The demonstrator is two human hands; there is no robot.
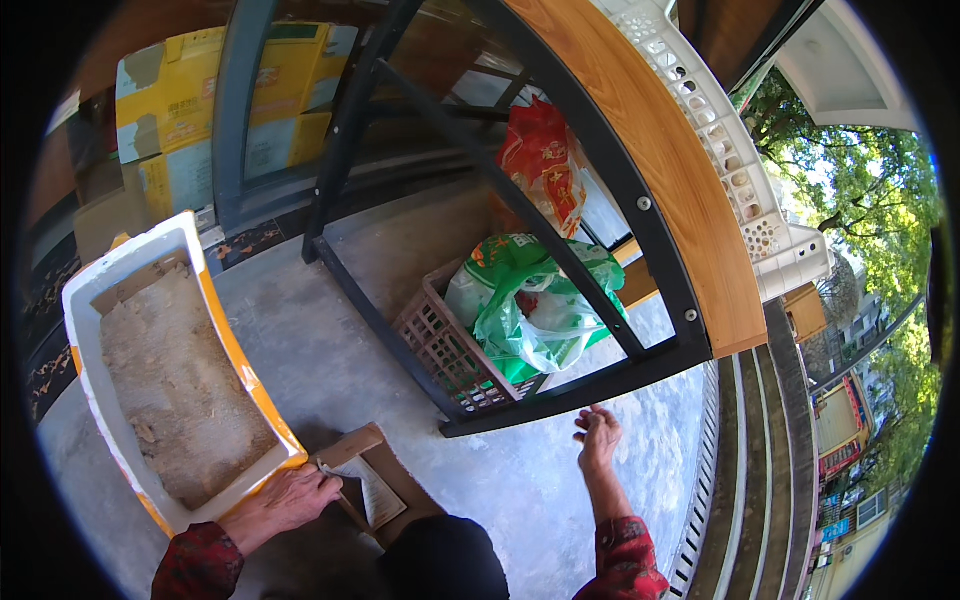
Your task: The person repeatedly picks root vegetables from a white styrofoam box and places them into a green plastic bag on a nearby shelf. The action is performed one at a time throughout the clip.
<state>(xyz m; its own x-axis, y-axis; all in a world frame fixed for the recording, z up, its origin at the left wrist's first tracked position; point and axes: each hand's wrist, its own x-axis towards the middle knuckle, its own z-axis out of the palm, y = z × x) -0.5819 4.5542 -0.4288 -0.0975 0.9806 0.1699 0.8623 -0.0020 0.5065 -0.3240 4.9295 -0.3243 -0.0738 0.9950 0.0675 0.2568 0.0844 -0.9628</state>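
Observation:
My left hand (287, 496) is closed on a small pale piece, perhaps paper, at the near right corner of a foam box (262, 401) edged with yellow tape. Tan, crusted granular stuff (187, 382) covers the inside of that box. Just right of the hand lies an open cardboard box (405, 480) with a printed sheet (375, 495) in it. My right hand (598, 433) is raised over the floor near the black metal table frame, its fingers curled; whether it holds anything cannot be told.
A wood-topped table (675, 195) on a black metal frame (577, 397) stands ahead, bearing a white plastic crate (731, 150). Beneath are a brown plastic basket (450, 337) with green and clear bags (525, 315), and a red bag (544, 161). Steps (765, 450) lie at right; yellow cartons (176, 97) behind glass.

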